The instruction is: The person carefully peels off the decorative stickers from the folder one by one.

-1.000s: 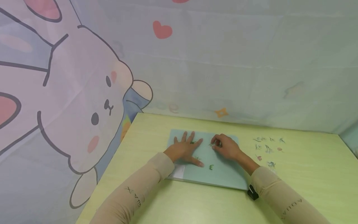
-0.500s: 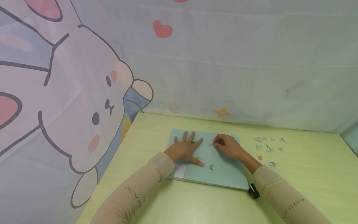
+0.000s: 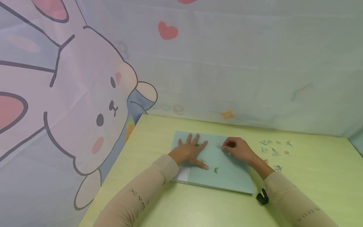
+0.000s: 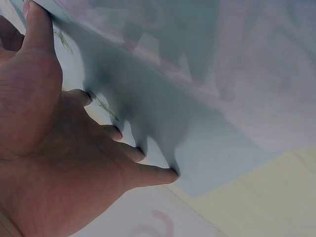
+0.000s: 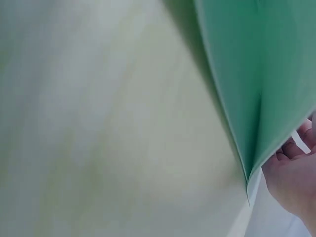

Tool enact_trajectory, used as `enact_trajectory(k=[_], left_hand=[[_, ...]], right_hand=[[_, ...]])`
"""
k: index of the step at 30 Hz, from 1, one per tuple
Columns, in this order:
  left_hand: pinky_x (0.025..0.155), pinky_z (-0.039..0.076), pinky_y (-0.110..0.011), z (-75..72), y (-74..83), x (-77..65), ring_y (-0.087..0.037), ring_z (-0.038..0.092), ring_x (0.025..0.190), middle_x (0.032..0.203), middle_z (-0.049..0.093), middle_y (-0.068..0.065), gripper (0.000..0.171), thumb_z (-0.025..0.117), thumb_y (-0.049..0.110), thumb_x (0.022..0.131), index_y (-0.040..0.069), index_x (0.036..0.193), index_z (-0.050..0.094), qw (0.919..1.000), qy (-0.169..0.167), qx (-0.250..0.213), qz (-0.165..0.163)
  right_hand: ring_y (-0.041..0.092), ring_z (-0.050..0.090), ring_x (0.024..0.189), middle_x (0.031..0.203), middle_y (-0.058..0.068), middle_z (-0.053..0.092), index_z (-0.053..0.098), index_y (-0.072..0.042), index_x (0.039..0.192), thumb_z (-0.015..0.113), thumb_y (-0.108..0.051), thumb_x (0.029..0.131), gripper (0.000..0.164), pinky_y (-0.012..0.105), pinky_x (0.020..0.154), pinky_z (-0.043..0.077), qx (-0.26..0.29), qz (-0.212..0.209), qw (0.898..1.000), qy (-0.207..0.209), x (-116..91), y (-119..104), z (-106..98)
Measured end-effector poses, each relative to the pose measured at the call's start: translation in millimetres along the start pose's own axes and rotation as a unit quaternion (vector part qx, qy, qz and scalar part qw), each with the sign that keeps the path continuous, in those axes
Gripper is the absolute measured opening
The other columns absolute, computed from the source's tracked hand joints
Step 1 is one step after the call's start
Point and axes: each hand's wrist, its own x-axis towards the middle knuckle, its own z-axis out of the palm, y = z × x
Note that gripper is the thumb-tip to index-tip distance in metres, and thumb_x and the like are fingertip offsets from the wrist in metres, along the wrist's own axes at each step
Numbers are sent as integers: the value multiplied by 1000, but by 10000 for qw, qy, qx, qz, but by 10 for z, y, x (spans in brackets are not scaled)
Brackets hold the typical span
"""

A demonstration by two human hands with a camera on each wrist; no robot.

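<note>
A light blue-green folder (image 3: 227,171) lies on the table. My left hand (image 3: 189,154) rests spread on its left half, fingers apart and fingertips on the surface. Small green leaf-sprig cutouts sit by this hand: one sprig (image 3: 216,170) right of the thumb, another (image 4: 104,107) near the fingertips in the left wrist view. Over the folder's upper right part, my right hand (image 3: 239,149) has thumb and index finger pinched together on a small pale piece (image 3: 219,145), whose kind I cannot tell. In the right wrist view the right hand (image 5: 294,173) is partly hidden behind the folder's curved green edge (image 5: 232,98).
Right of the folder, several small flower and sprig cutouts (image 3: 275,152) lie spread on the yellow-green table (image 3: 314,176). A black wrist camera (image 3: 262,197) sits under the right sleeve, near the folder's corner. A printed rabbit curtain (image 3: 93,94) hangs behind and to the left.
My right hand has moved to the right, away from the folder's middle, its fingertips still together. The left hand stays in place; the head view has shifted slightly.
</note>
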Motion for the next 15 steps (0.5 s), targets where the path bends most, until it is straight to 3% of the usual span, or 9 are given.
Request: enact_trajectory(k=[7,15], left_hand=[[122,7,-75,-2,11,0,-42,-12,161,178,-12,-10,117,67,82,84,34,172,8,10000,8,25,-18],[122,8,-75,5,12,-2,-42,-11,161,178,-11,-11,117,67,82,84,33,172,8,10000,10,43,8]], right_hand=[[20,63,83,94,7,71,73,-5,105,73,-12,102,8,30,72,51,-1,-185,9998,12,-73,-14,-54],[20,67,91,99,4,73,76,-6,109,72,-13,103,10,35,77,55,-318,-279,9991,23,-192,16,-127]])
